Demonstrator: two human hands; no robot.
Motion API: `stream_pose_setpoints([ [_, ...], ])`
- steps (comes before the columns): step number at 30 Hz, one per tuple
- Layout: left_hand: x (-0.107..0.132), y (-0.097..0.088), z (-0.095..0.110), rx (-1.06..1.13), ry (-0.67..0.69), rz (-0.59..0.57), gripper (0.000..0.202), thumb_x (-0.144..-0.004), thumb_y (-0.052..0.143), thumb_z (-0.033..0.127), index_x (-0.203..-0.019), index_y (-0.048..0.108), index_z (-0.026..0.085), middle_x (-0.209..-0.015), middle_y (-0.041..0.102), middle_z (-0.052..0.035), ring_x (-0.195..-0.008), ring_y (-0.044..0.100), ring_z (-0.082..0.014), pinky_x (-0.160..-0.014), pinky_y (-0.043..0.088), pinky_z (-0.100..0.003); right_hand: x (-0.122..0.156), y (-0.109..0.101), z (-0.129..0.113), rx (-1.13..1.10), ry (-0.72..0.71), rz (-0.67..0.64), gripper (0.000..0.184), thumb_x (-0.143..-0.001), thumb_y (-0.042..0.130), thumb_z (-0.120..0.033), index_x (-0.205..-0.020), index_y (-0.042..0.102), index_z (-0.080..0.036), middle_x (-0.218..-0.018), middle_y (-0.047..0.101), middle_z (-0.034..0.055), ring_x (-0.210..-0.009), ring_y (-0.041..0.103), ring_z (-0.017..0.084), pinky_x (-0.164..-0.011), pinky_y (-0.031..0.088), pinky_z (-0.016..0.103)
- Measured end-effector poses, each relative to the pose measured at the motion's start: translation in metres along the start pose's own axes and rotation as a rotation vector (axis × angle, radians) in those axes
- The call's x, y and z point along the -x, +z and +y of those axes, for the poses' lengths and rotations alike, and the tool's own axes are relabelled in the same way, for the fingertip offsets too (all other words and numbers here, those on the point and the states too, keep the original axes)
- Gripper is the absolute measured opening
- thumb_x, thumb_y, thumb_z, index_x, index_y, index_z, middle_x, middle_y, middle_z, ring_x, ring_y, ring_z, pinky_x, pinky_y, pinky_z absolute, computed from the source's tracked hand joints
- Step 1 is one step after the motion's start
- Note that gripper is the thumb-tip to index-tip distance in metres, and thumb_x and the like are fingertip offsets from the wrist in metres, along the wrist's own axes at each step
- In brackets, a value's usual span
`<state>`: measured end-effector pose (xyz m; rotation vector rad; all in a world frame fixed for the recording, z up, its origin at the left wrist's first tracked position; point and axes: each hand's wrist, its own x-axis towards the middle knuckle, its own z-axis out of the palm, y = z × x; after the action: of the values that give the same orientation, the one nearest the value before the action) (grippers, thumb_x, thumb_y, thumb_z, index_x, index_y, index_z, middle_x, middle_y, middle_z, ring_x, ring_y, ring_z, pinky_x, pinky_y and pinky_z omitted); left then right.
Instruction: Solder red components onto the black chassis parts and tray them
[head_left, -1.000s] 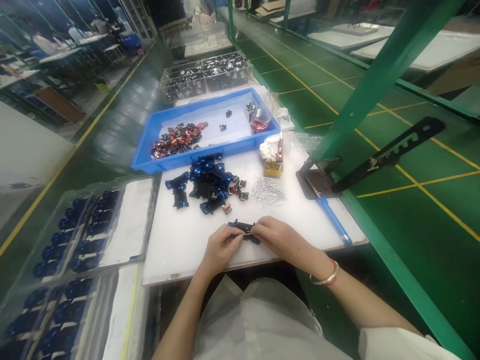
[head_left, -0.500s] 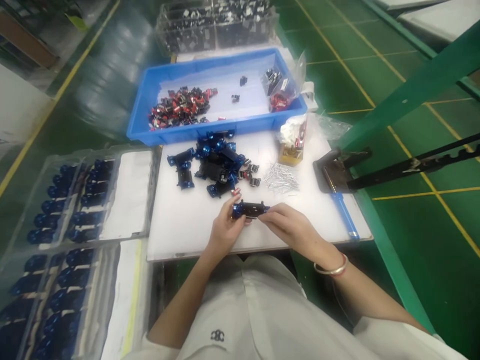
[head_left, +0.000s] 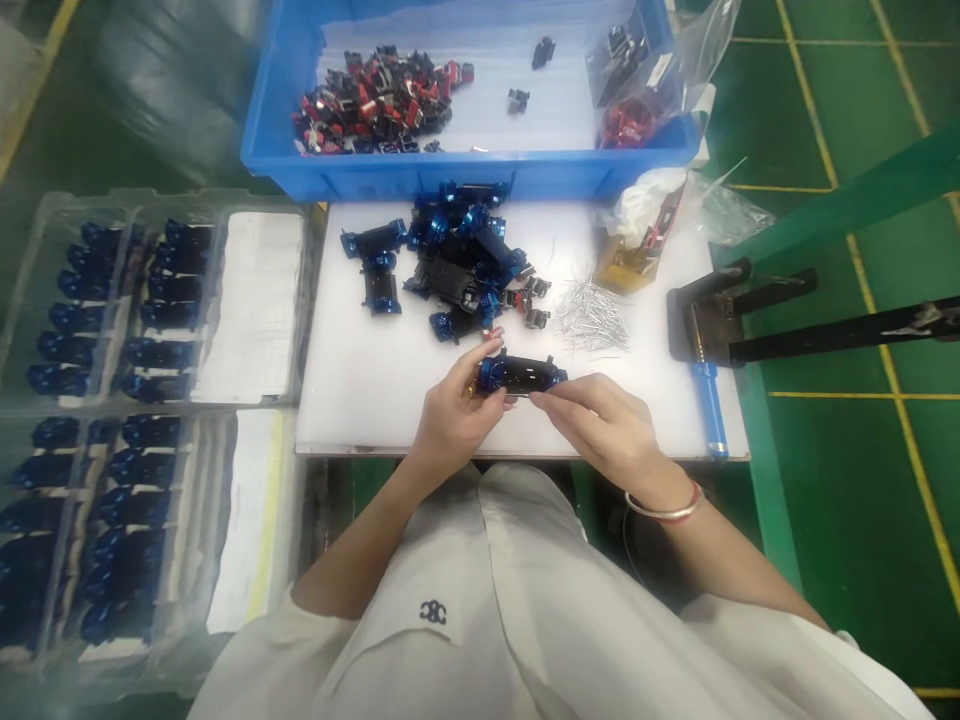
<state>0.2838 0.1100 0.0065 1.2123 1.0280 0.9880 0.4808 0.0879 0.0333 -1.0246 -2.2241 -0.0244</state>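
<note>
My left hand (head_left: 459, 408) is closed around the left end of a blue-and-black toy car chassis (head_left: 523, 374), held level just above the near part of the white table. At the chassis's lower right, the thumb and fingers of my right hand (head_left: 600, 420) are pinched together. A thin bright line, like a metal pin (head_left: 525, 395), runs from these fingertips along the lower edge; its ends are hidden. Beyond my hands lies a heap of similar blue-and-black chassis (head_left: 457, 255). Small red, black and silver parts (head_left: 529, 300) sit beside it, with loose metal pins (head_left: 592, 315) to their right.
A blue tray (head_left: 472, 175) at the back holds red-and-black parts (head_left: 382, 100) and a plastic bag. On the right are a yellowish box (head_left: 630, 265), a black metal stand (head_left: 705, 315) and a blue-handled tool (head_left: 709, 410). Clear trays (head_left: 217, 190) of chassis stand at left.
The camera view has tipped down and come nearer, so the table things sit larger and higher in view. Both hands keep their hold at the chassis with little visible change.
</note>
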Motion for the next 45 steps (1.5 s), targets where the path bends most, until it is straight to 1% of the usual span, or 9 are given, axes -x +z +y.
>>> stream_pose_setpoints([
  [2,0.001,0.0,0.003,-0.013,0.009,-0.01,0.05,-0.086,0.064,0.02,-0.135,0.056,0.023,-0.135,0.062,-0.0098,-0.091,0.075,-0.0191,-0.082,0.065,-0.033,0.0,0.0,0.0,0.015,-0.028,0.009,0.028,-0.087,0.063,0.001,-0.112,0.063,-0.013,-0.09,0.069,0.0091,-0.073,0.059,0.016,-0.061,0.05,0.027],
  [7,0.007,0.0,0.005,-0.087,0.068,0.009,0.053,-0.085,0.064,0.017,-0.137,0.056,0.022,-0.112,0.072,-0.0062,-0.084,0.075,-0.0181,-0.086,0.065,-0.035,0.001,-0.001,0.0,0.053,-0.079,0.013,0.027,-0.088,0.062,0.0,-0.112,0.063,-0.012,-0.09,0.071,0.0095,-0.068,0.057,0.016,-0.057,0.048,0.028],
  [16,0.011,0.004,0.011,-0.255,0.246,0.042,0.054,-0.083,0.06,0.012,-0.137,0.057,0.018,-0.109,0.074,-0.0072,-0.086,0.074,-0.0174,-0.084,0.064,-0.029,-0.006,-0.012,-0.003,0.088,-0.149,-0.015,0.024,-0.091,0.056,0.001,-0.108,0.064,-0.013,-0.086,0.072,0.0068,-0.065,0.06,0.014,-0.056,0.051,0.027],
  [25,0.014,0.003,0.011,-0.358,0.305,0.071,0.055,-0.081,0.061,0.012,-0.134,0.059,0.022,-0.1,0.075,-0.0034,-0.08,0.071,-0.0133,-0.079,0.063,-0.023,-0.003,-0.013,-0.004,0.124,-0.181,-0.041,0.029,-0.092,0.058,-0.006,-0.116,0.067,-0.019,-0.089,0.072,0.0055,-0.067,0.062,0.016,-0.059,0.056,0.028],
  [31,0.013,0.002,0.009,-0.42,0.415,0.079,0.056,-0.08,0.06,0.008,-0.134,0.059,0.024,-0.095,0.075,-0.0012,-0.078,0.071,-0.0128,-0.079,0.062,-0.023,-0.006,-0.013,-0.005,0.091,-0.178,-0.025,0.027,-0.092,0.055,-0.001,-0.112,0.065,-0.016,-0.084,0.072,0.0055,-0.063,0.06,0.015,-0.056,0.053,0.028],
  [34,0.013,0.002,0.008,-0.443,0.453,0.082,0.058,-0.079,0.059,0.006,-0.135,0.058,0.024,-0.095,0.075,-0.0009,-0.077,0.072,-0.0122,-0.079,0.062,-0.022,-0.007,-0.013,-0.005,0.071,-0.181,-0.015,0.022,-0.091,0.055,0.0,-0.108,0.065,-0.011,-0.083,0.071,0.0078,-0.062,0.059,0.015,-0.055,0.052,0.028],
  [37,0.013,0.002,0.007,-0.449,0.456,0.084,0.059,-0.079,0.059,0.005,-0.135,0.057,0.024,-0.095,0.075,-0.0012,-0.077,0.072,-0.012,-0.079,0.062,-0.022,-0.008,-0.013,-0.005,0.063,-0.191,-0.017,0.019,-0.09,0.056,0.001,-0.105,0.065,-0.008,-0.082,0.071,0.0093,-0.063,0.059,0.015,-0.054,0.052,0.028],
  [41,0.013,0.002,0.006,-0.431,0.395,0.082,0.055,-0.08,0.059,0.009,-0.134,0.058,0.022,-0.094,0.074,-0.0019,-0.076,0.071,-0.0122,-0.077,0.062,-0.023,-0.008,-0.013,-0.004,0.093,-0.201,-0.047,0.024,-0.092,0.055,-0.001,-0.107,0.067,-0.016,-0.084,0.071,0.0055,-0.064,0.06,0.015,-0.054,0.053,0.027],
  [45,0.014,0.002,0.006,-0.392,0.341,0.087,0.052,-0.08,0.061,0.012,-0.131,0.06,0.021,-0.094,0.074,-0.0028,-0.075,0.071,-0.0121,-0.078,0.062,-0.023,-0.008,-0.013,-0.005,0.09,-0.197,-0.05,0.023,-0.092,0.054,-0.001,-0.107,0.066,-0.014,-0.083,0.071,0.007,-0.063,0.059,0.015,-0.053,0.052,0.028],
])
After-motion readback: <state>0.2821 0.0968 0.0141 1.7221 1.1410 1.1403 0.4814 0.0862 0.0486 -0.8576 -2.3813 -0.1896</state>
